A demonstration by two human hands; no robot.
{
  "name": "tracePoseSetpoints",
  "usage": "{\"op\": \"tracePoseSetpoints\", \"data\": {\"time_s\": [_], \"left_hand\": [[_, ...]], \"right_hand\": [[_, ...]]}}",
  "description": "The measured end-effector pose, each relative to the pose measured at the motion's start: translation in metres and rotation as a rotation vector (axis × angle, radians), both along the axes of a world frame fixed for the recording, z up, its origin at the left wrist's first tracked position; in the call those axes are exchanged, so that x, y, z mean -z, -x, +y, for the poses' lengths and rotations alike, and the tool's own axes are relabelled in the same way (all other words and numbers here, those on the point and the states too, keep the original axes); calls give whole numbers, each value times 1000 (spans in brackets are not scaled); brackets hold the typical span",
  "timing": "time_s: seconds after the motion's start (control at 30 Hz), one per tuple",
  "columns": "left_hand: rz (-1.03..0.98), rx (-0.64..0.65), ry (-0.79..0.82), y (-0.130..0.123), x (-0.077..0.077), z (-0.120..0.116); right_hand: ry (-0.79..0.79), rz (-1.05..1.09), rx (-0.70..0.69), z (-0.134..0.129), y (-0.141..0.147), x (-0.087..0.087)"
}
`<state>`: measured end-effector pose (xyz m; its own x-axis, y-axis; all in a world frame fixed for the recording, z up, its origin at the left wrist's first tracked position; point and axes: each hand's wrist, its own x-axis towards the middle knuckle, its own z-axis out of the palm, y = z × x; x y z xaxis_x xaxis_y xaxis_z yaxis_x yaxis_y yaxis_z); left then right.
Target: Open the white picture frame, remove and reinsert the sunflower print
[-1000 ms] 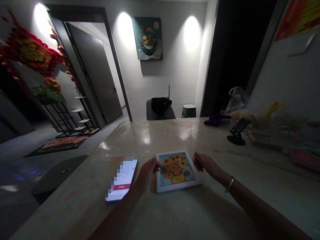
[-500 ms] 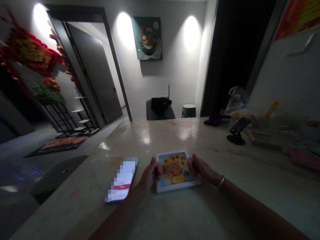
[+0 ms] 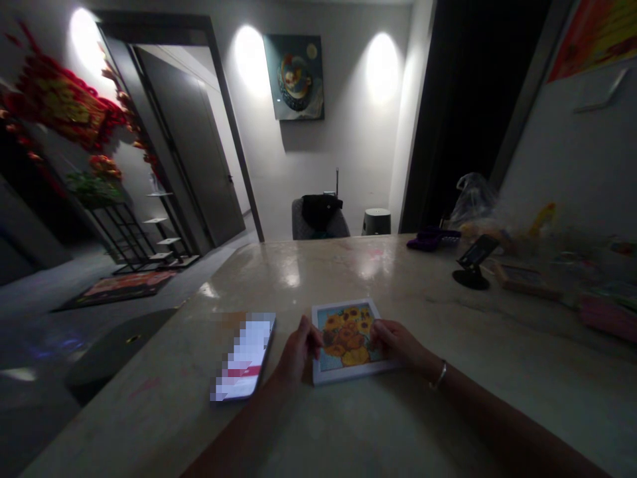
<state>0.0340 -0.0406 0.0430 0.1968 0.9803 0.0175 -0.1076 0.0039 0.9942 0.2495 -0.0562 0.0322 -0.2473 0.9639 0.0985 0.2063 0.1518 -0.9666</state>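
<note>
Two bare hands in view: left hand (image 3: 298, 350), right hand (image 3: 395, 344). One white-framed sunflower picture (image 3: 347, 342) lies flat on a pale stone table (image 3: 318, 272), between the hands, near the table's close edge. Both hands are half curled, not spread. Left fingers (image 3: 313, 336) reach the picture's left side, and right fingers (image 3: 379, 330) are over its right side. Cannot tell if either hand has real hold of it, or is only touching or just above it; no lift visible, frame reads flat. One phone (image 3: 243, 357), screen up and pixelated, lies just left of the left hand, angled, well inside the table's left edge. One bracelet (image 3: 438, 376) on the right wrist. Room: frame's far edge sits well short of the table's far edge, with a long stretch of stone beyond it. Right of the right hand, stone runs on to one black phone stand (image 3: 472, 263), well apart. Further right: one small wooden frame (image 3: 522, 281), one pink item (image 3: 610, 317), one purple item (image 3: 432, 239), one plastic bag (image 3: 472, 200), all near the wall side. Past the far edge: one chair (image 3: 318, 222) with one dark cloth (image 3: 318, 211) on it.
</note>
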Motion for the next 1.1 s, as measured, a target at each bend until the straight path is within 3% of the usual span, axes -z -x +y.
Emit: {"op": "tracePoseSetpoints", "data": {"time_s": [0.2,0.33,0.5,0.67,0.8,0.93,1.1], "left_hand": [[177,-218,5,5,8,6],[274,-229,-63,5,8,6],[259,-292,-57,7,7,7],[193,-381,-79,12,3,9],[198,-309,-42,13,1,10],[177,-247,2,10,8,11],[5,-146,131,1,12,5]], "right_hand": [[-322,-543,-150,-22,10,-18],[-421,-635,-295,-26,14,-19],[-427,-646,-224,-23,15,-12],[-445,-390,-33,-18,12,-14],[-289,-68,90,-15,10,-17],[-154,192,86,-15,11,-19],[-64,424,-6,-20,15,-22]]}}
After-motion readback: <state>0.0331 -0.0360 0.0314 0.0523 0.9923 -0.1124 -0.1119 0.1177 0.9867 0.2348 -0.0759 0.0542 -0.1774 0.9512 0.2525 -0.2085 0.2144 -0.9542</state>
